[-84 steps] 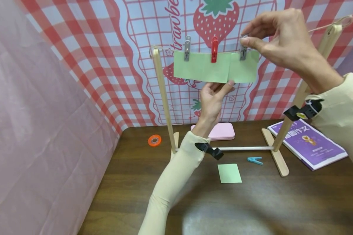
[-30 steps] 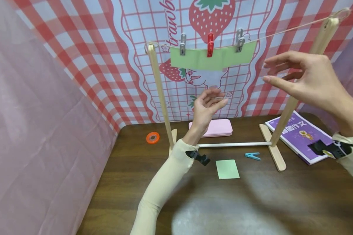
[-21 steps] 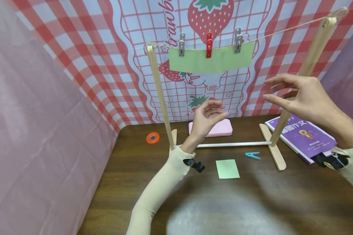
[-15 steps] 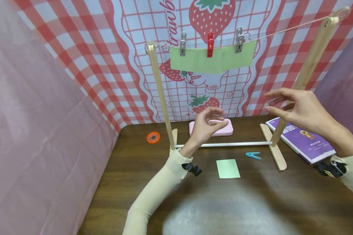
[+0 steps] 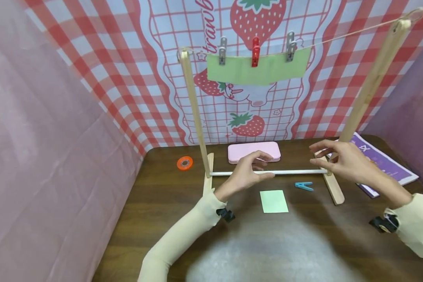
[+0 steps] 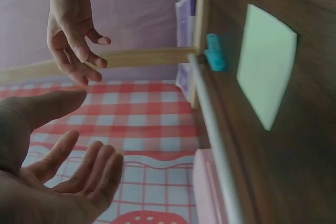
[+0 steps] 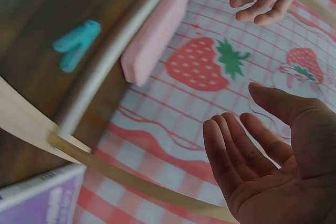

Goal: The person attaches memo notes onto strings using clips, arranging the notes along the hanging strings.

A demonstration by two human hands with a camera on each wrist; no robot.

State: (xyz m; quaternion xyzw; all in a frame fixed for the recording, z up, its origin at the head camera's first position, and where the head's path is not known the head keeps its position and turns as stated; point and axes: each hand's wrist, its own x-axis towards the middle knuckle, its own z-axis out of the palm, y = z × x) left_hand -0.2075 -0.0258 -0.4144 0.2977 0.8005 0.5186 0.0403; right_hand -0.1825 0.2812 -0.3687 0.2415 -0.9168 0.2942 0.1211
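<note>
My left hand (image 5: 248,172) hovers over the table by the white crossbar, fingers loosely bent and holding nothing. To the right, my right hand (image 5: 343,160) hangs in front of the stand's right post, thumb and fingers apart with nothing between them. On the table between and below them lie a square green sticky note (image 5: 274,201) and a light blue clothespin (image 5: 304,186). Up on the string, green paper notes (image 5: 239,72) hang in a row under a grey clothespin (image 5: 222,55), a red clothespin (image 5: 255,55) and another grey clothespin (image 5: 290,51).
The wooden stand has a left post (image 5: 196,117), a right post (image 5: 373,84) and a low white crossbar (image 5: 292,172). Behind it lies a pink case (image 5: 253,152). An orange disc (image 5: 185,163) sits at left, a purple book (image 5: 398,168) at right. Checked cloth (image 5: 127,78) hangs behind.
The right hand has let go of the right grey clothespin and the left hand has left the hanging notes' lower edge. Both hands have come down toward the table; the notes stay hanging.
</note>
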